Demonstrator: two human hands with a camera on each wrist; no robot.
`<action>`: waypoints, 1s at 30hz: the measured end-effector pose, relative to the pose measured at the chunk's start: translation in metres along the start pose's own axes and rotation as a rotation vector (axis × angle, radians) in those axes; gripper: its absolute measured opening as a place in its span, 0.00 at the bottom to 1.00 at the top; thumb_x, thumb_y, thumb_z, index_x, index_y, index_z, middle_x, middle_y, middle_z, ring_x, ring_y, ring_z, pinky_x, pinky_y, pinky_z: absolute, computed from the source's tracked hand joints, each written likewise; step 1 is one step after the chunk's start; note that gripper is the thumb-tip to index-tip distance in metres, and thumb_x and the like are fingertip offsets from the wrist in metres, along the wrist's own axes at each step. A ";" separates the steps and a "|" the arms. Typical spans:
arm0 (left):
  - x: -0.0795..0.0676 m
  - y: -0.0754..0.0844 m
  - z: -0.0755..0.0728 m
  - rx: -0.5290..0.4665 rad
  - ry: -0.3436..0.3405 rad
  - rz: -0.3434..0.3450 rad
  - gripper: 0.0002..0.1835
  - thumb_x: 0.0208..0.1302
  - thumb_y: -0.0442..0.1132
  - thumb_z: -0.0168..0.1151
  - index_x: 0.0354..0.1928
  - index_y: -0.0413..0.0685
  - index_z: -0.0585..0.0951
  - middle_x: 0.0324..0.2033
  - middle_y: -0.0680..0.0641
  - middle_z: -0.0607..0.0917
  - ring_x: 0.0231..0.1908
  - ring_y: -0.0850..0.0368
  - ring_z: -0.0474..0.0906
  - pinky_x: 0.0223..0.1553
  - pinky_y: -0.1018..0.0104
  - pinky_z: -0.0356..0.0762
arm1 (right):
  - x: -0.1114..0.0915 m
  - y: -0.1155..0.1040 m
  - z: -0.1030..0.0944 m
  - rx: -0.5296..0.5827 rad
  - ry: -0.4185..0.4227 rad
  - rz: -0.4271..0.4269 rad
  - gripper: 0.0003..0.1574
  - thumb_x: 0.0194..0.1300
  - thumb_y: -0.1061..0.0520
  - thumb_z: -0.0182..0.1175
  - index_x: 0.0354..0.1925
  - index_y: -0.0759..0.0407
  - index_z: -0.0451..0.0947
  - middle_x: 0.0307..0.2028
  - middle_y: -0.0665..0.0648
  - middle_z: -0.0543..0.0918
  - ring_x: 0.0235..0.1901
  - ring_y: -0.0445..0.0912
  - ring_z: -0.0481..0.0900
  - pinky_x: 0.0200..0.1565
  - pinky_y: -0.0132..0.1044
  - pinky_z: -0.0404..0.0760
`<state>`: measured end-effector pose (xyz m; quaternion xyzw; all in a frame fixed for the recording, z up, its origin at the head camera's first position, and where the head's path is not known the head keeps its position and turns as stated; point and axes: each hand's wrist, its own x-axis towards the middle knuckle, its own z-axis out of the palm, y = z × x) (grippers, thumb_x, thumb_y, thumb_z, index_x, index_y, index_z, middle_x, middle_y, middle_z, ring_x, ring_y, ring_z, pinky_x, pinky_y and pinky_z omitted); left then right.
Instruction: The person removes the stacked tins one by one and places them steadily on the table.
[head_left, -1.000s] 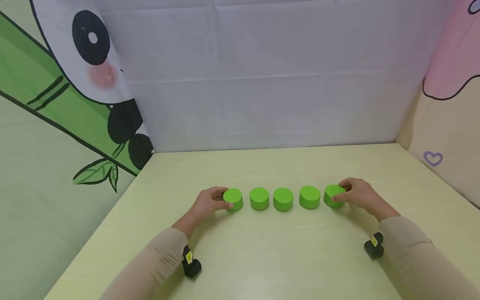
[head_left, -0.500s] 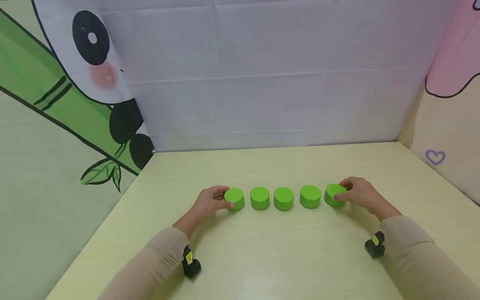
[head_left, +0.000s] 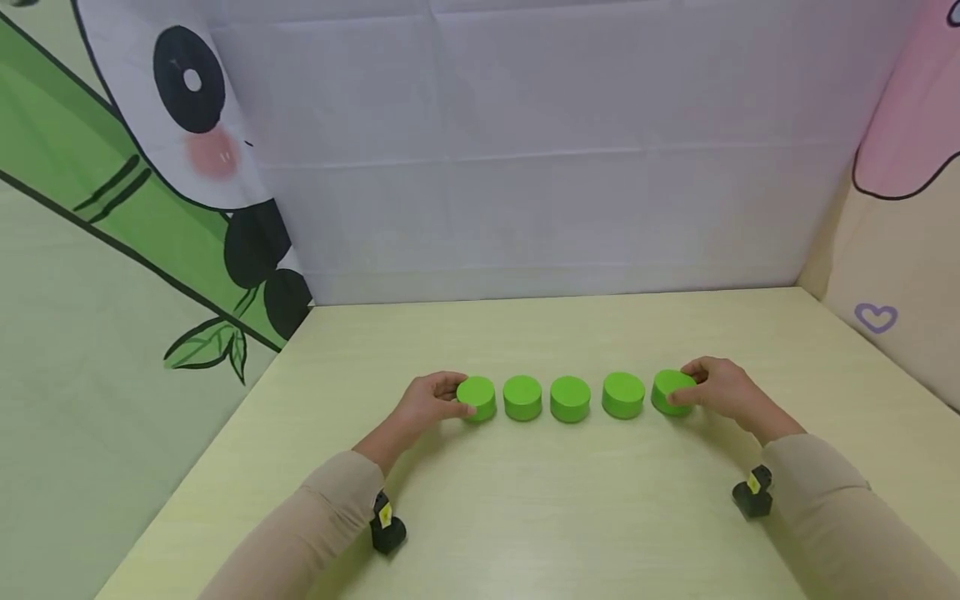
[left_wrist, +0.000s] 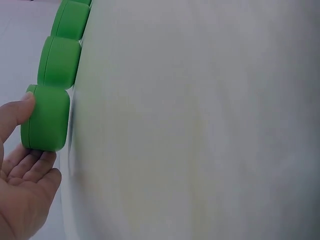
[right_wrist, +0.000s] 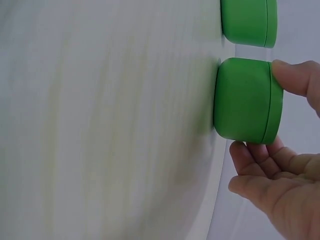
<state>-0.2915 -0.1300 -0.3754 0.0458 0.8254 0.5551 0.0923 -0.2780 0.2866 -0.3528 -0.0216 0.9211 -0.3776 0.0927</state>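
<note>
Several round green lidded tins stand upright in a row across the table. My left hand [head_left: 422,408] grips the leftmost tin [head_left: 476,398], thumb on the near side and fingers behind it. In the left wrist view, the thumb presses by the lid seam of this tin [left_wrist: 49,120]. At the other end, my right hand [head_left: 726,390] holds the rightmost tin [head_left: 670,390] between thumb and fingers. Between the two held ones stand the second tin [head_left: 522,398], the middle tin [head_left: 570,400] and the fourth tin [head_left: 623,396], untouched.
The pale wooden table [head_left: 570,517] stretches in front of and behind the row. A white cloth backdrop [head_left: 540,167] hangs along its back edge. A printed panel [head_left: 67,350] rises at the left. Small black devices [head_left: 752,492] sit at both sleeve cuffs.
My left hand has slid the leftmost tin a little to the right, narrowing its gap to the second tin. The right hand keeps its place on the rightmost tin.
</note>
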 end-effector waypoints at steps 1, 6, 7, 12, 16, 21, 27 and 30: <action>0.001 -0.001 0.000 0.002 -0.006 0.001 0.31 0.50 0.31 0.70 0.59 0.39 0.72 0.56 0.41 0.77 0.57 0.48 0.73 0.56 0.58 0.74 | 0.000 0.000 0.000 -0.001 0.000 0.001 0.41 0.53 0.47 0.67 0.53 0.74 0.65 0.47 0.68 0.73 0.44 0.55 0.71 0.41 0.40 0.74; 0.001 -0.003 0.002 0.011 -0.015 -0.008 0.32 0.49 0.32 0.70 0.59 0.38 0.72 0.55 0.41 0.77 0.57 0.48 0.73 0.55 0.58 0.74 | 0.001 0.001 0.001 0.002 0.006 0.002 0.40 0.52 0.48 0.67 0.53 0.74 0.66 0.46 0.67 0.73 0.44 0.55 0.71 0.40 0.41 0.74; 0.002 -0.003 0.002 0.009 -0.012 -0.011 0.32 0.49 0.31 0.70 0.58 0.38 0.72 0.55 0.41 0.77 0.57 0.48 0.73 0.55 0.58 0.74 | 0.001 0.001 0.001 0.004 0.007 0.001 0.40 0.52 0.48 0.67 0.52 0.74 0.66 0.46 0.67 0.73 0.44 0.55 0.71 0.40 0.41 0.74; 0.004 -0.003 0.003 0.023 -0.022 -0.007 0.31 0.50 0.32 0.70 0.58 0.38 0.72 0.55 0.41 0.77 0.57 0.48 0.73 0.56 0.57 0.73 | 0.001 0.001 0.001 0.004 0.009 0.012 0.40 0.52 0.48 0.67 0.53 0.74 0.66 0.47 0.68 0.73 0.44 0.55 0.71 0.41 0.41 0.74; 0.006 -0.002 0.003 0.031 -0.033 0.002 0.31 0.50 0.32 0.70 0.58 0.38 0.71 0.56 0.40 0.76 0.58 0.46 0.72 0.57 0.57 0.72 | 0.001 0.002 0.001 -0.012 0.013 0.022 0.40 0.52 0.47 0.67 0.53 0.73 0.65 0.47 0.68 0.73 0.44 0.55 0.71 0.40 0.42 0.74; 0.006 0.000 0.003 0.032 -0.032 -0.007 0.31 0.50 0.32 0.70 0.58 0.38 0.71 0.56 0.40 0.76 0.59 0.46 0.71 0.59 0.56 0.70 | 0.002 0.003 0.001 -0.014 0.020 0.015 0.40 0.52 0.47 0.67 0.53 0.73 0.65 0.47 0.68 0.72 0.44 0.56 0.70 0.39 0.42 0.74; 0.002 0.002 -0.005 0.067 -0.052 -0.009 0.41 0.48 0.35 0.72 0.65 0.43 0.64 0.65 0.39 0.65 0.66 0.44 0.59 0.65 0.51 0.60 | 0.001 -0.003 0.001 0.018 0.003 0.013 0.57 0.50 0.42 0.68 0.65 0.69 0.52 0.56 0.77 0.64 0.53 0.67 0.66 0.47 0.56 0.74; -0.004 0.013 -0.015 0.204 -0.030 0.033 0.44 0.50 0.44 0.72 0.68 0.48 0.60 0.68 0.39 0.60 0.68 0.43 0.54 0.65 0.47 0.58 | -0.005 -0.018 -0.004 -0.034 0.054 -0.043 0.60 0.52 0.37 0.65 0.67 0.69 0.48 0.61 0.80 0.57 0.59 0.71 0.58 0.53 0.64 0.68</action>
